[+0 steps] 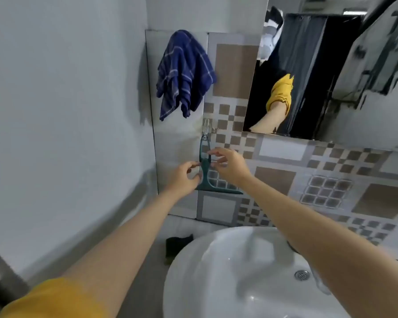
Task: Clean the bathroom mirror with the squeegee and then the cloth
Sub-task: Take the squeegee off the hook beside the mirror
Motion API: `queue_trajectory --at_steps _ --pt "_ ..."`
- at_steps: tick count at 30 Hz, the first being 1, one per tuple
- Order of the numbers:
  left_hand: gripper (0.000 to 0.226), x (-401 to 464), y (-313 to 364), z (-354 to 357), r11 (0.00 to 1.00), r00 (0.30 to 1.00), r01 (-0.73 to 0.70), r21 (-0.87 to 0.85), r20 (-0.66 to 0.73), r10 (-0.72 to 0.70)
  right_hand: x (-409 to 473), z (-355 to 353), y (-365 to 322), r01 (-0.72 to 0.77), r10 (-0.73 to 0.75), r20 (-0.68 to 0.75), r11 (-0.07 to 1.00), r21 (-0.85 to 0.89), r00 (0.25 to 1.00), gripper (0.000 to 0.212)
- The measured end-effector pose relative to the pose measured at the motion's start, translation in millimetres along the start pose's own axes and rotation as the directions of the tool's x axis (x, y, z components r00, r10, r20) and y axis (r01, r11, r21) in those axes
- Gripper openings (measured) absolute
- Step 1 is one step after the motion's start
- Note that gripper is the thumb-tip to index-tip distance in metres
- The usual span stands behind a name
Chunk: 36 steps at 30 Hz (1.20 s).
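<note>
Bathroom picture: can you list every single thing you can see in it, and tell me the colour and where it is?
squeegee: one, green, hanging handle-up on a wall hook, left of the mirror and lower
cloth: one, blue with pale checks, hanging on the wall above the squeegee
mirror: one, on the wall at upper right, reflecting a dark curtain and a yellow sleeve
hook: one, clear or silver, between cloth and squeegee
tiles: many, grey, white and brown squares, below the mirror
sink: one, white, bottom middle, metal drain at its right
dark thing: one, black, left of the sink, too blurred to name
left hand: open, beside the squeegee handle
right hand: open, fingers at the handle
</note>
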<state>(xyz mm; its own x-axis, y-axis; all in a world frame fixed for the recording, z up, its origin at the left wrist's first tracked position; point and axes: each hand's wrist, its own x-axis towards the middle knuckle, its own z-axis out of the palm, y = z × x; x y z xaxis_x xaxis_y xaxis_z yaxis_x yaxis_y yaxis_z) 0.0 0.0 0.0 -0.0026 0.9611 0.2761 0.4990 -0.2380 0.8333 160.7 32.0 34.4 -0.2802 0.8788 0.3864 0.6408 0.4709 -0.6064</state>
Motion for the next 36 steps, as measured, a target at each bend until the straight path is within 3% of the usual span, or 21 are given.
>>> queue_trajectory --at_steps 8,14,23,28,33,36 --pt "0.023 23 -26 18 0.993 0.999 0.029 -0.115 0.021 -0.027 16 12 5 -0.039 0.038 -0.04 0.999 -0.007 0.998 0.027" --pt "0.02 12 -24 23 0.949 0.999 0.001 -0.315 -0.048 -0.017 14 6 -3 -0.036 0.044 -0.118 0.997 0.072 0.992 0.024" --pt "0.019 -19 16 2 0.907 0.988 -0.096 -0.411 -0.15 0.037 -15 -35 -32 0.167 -0.142 -0.173 0.976 0.141 0.975 0.023" --pt "0.02 -33 63 -11 0.909 0.987 -0.135 -0.394 -0.134 0.089 -38 -87 -47 0.382 -0.405 -0.183 0.912 -0.15 0.896 0.025" --pt "0.022 -48 116 -13 0.904 0.976 -0.218 -0.369 -0.066 0.208 -57 -149 -63 0.486 -0.653 -0.076 0.632 -0.605 0.754 0.03" --pt "0.029 -54 151 -8 0.91 0.96 -0.27 -0.314 -0.016 0.279 -70 -188 -70 0.508 -0.654 0.042 0.544 -0.668 0.755 0.025"
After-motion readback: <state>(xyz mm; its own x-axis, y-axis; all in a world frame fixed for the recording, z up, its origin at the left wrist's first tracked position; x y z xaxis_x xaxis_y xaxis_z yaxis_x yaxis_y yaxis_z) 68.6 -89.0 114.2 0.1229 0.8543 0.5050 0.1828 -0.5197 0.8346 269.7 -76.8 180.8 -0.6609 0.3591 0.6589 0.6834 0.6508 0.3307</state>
